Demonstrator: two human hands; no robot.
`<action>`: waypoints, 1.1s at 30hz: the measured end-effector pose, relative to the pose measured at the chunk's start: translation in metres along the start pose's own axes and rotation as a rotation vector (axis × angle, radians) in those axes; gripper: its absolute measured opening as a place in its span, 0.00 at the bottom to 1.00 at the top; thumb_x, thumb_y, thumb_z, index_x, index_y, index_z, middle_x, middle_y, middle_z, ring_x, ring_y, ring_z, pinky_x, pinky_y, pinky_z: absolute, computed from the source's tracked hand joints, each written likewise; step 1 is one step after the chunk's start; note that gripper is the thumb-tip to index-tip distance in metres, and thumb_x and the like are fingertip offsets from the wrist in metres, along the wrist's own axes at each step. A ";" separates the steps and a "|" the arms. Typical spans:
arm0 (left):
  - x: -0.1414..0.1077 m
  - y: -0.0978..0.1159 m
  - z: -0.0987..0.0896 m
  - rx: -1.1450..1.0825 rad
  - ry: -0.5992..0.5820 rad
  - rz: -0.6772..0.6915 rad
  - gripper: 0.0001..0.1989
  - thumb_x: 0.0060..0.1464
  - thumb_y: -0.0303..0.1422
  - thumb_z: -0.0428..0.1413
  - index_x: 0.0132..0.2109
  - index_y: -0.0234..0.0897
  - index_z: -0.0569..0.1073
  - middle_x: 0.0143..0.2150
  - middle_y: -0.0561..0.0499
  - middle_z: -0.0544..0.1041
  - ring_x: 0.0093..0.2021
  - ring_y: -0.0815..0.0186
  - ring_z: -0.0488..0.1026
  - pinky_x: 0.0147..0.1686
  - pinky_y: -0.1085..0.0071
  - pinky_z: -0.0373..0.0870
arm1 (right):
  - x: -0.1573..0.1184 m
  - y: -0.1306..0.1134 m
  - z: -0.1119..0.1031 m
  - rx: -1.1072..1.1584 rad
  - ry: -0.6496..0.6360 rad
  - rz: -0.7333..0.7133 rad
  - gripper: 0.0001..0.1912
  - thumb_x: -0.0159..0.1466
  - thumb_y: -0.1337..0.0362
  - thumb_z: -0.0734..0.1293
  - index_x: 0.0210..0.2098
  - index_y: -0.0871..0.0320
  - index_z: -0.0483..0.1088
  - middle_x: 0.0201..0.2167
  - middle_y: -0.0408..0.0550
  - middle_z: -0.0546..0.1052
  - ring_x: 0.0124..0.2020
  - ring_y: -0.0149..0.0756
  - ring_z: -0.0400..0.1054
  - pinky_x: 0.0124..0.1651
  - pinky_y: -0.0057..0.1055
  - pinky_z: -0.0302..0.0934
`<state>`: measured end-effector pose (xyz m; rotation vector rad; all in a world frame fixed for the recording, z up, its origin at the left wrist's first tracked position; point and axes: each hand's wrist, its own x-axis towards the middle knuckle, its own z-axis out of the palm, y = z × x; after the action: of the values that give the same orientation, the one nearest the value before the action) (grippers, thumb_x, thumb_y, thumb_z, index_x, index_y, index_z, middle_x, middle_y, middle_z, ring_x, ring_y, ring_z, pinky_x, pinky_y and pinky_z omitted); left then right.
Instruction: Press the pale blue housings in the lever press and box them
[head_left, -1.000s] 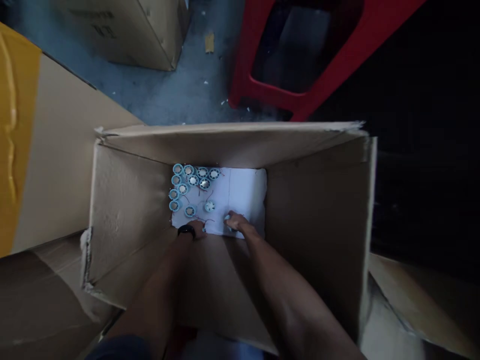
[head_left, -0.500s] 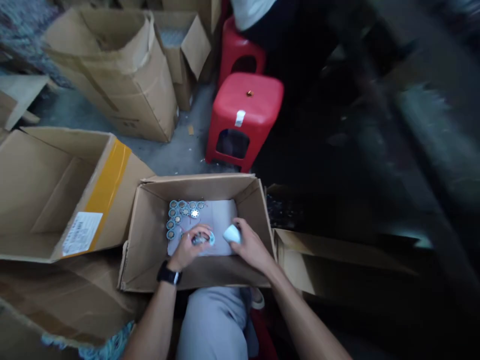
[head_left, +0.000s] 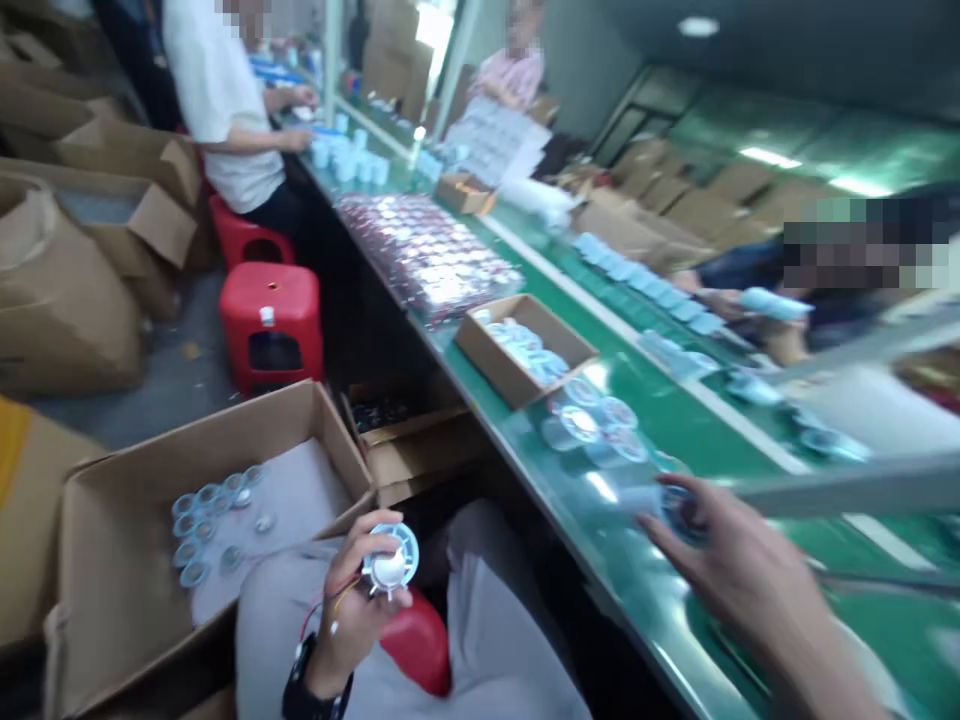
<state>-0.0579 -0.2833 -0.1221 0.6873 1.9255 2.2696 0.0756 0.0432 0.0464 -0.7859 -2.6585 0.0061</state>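
Note:
My left hand (head_left: pixel 358 600) is above my lap, its fingers closed round a light-blue ringed part (head_left: pixel 391 558) with spokes, a silver centre and thin red and yellow wires, like a small motor in a housing. My right hand (head_left: pixel 739 560) reaches over the green bench, thumb and fingers about a light-blue cylindrical part (head_left: pixel 637 500) that is blurred. Several similar cylinders (head_left: pixel 581 425) stand on the bench just beyond it. Left of my knees, an open cardboard box (head_left: pixel 112 590) holds several ringed parts (head_left: pixel 202 525) in rows on a pale sheet (head_left: pixel 300 490).
On the bench (head_left: pixel 510 430) sit a small carton (head_left: pixel 495 360) of light-blue parts and a tray (head_left: pixel 435 255) of shiny parts. Red stools (head_left: pixel 270 310) and cartons (head_left: pixel 67 290) stand at the left. Co-workers are along the bench, one (head_left: pixel 217 110) in a white shirt.
The view has swung right to the bench. Both hands have left the box: the left, with a ringed part, is over my lap. The right has moved to the bench; its light-blue cup is no longer distinguishable.

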 end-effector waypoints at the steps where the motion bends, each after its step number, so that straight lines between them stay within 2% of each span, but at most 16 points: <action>1: -0.002 0.004 0.009 -0.003 -0.012 0.011 0.20 0.50 0.51 0.63 0.43 0.43 0.76 0.54 0.43 0.75 0.51 0.54 0.74 0.46 0.62 0.73 | -0.005 0.007 -0.002 -0.013 -0.014 0.022 0.26 0.59 0.41 0.61 0.45 0.53 0.73 0.35 0.54 0.74 0.31 0.41 0.69 0.34 0.37 0.63; 3: -0.004 0.013 0.028 -0.014 -0.038 0.020 0.19 0.51 0.50 0.63 0.44 0.42 0.76 0.55 0.42 0.75 0.53 0.53 0.74 0.47 0.60 0.74 | -0.013 0.017 -0.002 -0.033 -0.033 0.074 0.23 0.60 0.47 0.60 0.47 0.54 0.73 0.43 0.53 0.73 0.37 0.40 0.71 0.38 0.36 0.65; 5: -0.001 0.026 0.053 -0.021 -0.075 0.038 0.19 0.53 0.49 0.62 0.44 0.42 0.75 0.55 0.42 0.75 0.54 0.53 0.74 0.48 0.60 0.74 | -0.015 0.025 0.002 -0.047 -0.058 0.134 0.21 0.60 0.53 0.62 0.48 0.54 0.73 0.47 0.52 0.72 0.42 0.42 0.71 0.43 0.37 0.66; 7: 0.006 0.040 0.084 -0.024 -0.124 0.072 0.18 0.54 0.47 0.62 0.45 0.41 0.75 0.54 0.42 0.76 0.54 0.54 0.74 0.49 0.60 0.74 | -0.011 0.031 0.008 -0.026 -0.110 0.169 0.20 0.59 0.59 0.65 0.50 0.56 0.73 0.47 0.53 0.73 0.45 0.44 0.71 0.49 0.40 0.66; 9: 0.017 0.053 0.118 -0.033 -0.193 0.110 0.19 0.53 0.46 0.63 0.47 0.41 0.74 0.55 0.43 0.75 0.55 0.54 0.73 0.52 0.60 0.72 | -0.005 0.034 0.013 0.012 -0.143 0.190 0.23 0.57 0.64 0.67 0.53 0.59 0.71 0.51 0.55 0.72 0.52 0.47 0.69 0.56 0.43 0.65; 10: 0.024 0.057 0.135 -0.033 -0.234 0.119 0.21 0.53 0.45 0.64 0.50 0.41 0.73 0.55 0.43 0.75 0.56 0.54 0.73 0.54 0.60 0.71 | -0.003 0.034 0.014 0.028 -0.135 0.197 0.26 0.57 0.65 0.67 0.55 0.60 0.69 0.56 0.56 0.70 0.56 0.48 0.66 0.59 0.44 0.63; 12: 0.039 0.061 0.166 -0.004 -0.316 0.110 0.25 0.51 0.43 0.65 0.53 0.40 0.72 0.55 0.43 0.76 0.54 0.55 0.74 0.55 0.61 0.71 | -0.004 0.031 0.013 0.085 -0.041 0.190 0.27 0.60 0.66 0.65 0.59 0.61 0.66 0.62 0.57 0.64 0.63 0.49 0.59 0.62 0.45 0.61; 13: 0.046 0.062 0.179 0.016 -0.347 0.105 0.27 0.50 0.43 0.66 0.55 0.40 0.71 0.54 0.44 0.76 0.53 0.56 0.75 0.54 0.62 0.71 | -0.007 0.027 0.011 0.145 0.012 0.161 0.25 0.62 0.66 0.63 0.59 0.60 0.66 0.63 0.57 0.63 0.63 0.48 0.59 0.60 0.44 0.63; 15: 0.058 0.059 0.201 0.041 -0.396 0.108 0.30 0.50 0.40 0.66 0.58 0.40 0.68 0.54 0.44 0.76 0.51 0.57 0.76 0.53 0.63 0.71 | -0.017 0.019 0.005 0.325 0.049 0.049 0.20 0.67 0.64 0.59 0.57 0.57 0.69 0.60 0.55 0.66 0.57 0.43 0.65 0.52 0.37 0.68; 17: 0.066 0.053 0.216 0.049 -0.447 0.134 0.32 0.52 0.38 0.64 0.62 0.39 0.64 0.56 0.43 0.75 0.53 0.57 0.75 0.54 0.63 0.71 | -0.025 0.010 0.002 0.481 -0.024 -0.083 0.18 0.69 0.62 0.59 0.55 0.54 0.71 0.55 0.53 0.69 0.49 0.38 0.69 0.46 0.32 0.69; 19: 0.069 0.047 0.225 0.090 -0.495 0.162 0.32 0.56 0.34 0.60 0.65 0.39 0.61 0.59 0.42 0.74 0.56 0.57 0.73 0.56 0.61 0.69 | -0.026 0.004 0.003 0.523 -0.122 -0.160 0.16 0.68 0.64 0.62 0.53 0.54 0.73 0.52 0.52 0.71 0.47 0.37 0.69 0.50 0.34 0.68; 21: 0.070 0.042 0.228 0.178 -0.516 0.179 0.31 0.57 0.32 0.57 0.66 0.39 0.59 0.61 0.41 0.71 0.60 0.55 0.70 0.60 0.56 0.66 | -0.022 0.003 0.006 0.487 -0.169 -0.172 0.14 0.66 0.67 0.66 0.50 0.54 0.75 0.50 0.52 0.73 0.49 0.39 0.67 0.54 0.38 0.65; 24: 0.068 0.039 0.226 0.277 -0.559 0.212 0.32 0.58 0.31 0.55 0.68 0.39 0.57 0.65 0.40 0.67 0.65 0.53 0.65 0.66 0.49 0.57 | -0.014 0.007 0.011 0.428 -0.214 -0.183 0.11 0.66 0.67 0.66 0.47 0.56 0.76 0.47 0.52 0.75 0.46 0.39 0.67 0.52 0.38 0.65; 26: 0.068 0.038 0.224 0.285 -0.596 0.219 0.34 0.59 0.33 0.55 0.70 0.38 0.54 0.66 0.39 0.66 0.65 0.53 0.64 0.67 0.48 0.55 | -0.012 0.011 0.012 0.417 -0.217 -0.222 0.11 0.67 0.67 0.65 0.47 0.56 0.75 0.46 0.52 0.75 0.45 0.39 0.67 0.50 0.37 0.65; 33: 0.069 0.032 0.222 0.273 -0.586 0.198 0.36 0.59 0.34 0.57 0.71 0.37 0.53 0.66 0.37 0.66 0.65 0.52 0.64 0.64 0.52 0.61 | -0.016 0.019 0.007 0.499 -0.144 -0.362 0.13 0.71 0.65 0.60 0.46 0.58 0.75 0.47 0.55 0.75 0.46 0.37 0.68 0.49 0.34 0.66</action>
<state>-0.0267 -0.0624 -0.0492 1.4393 1.9269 1.6236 0.0958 0.0517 0.0320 -0.1464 -2.7126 0.6235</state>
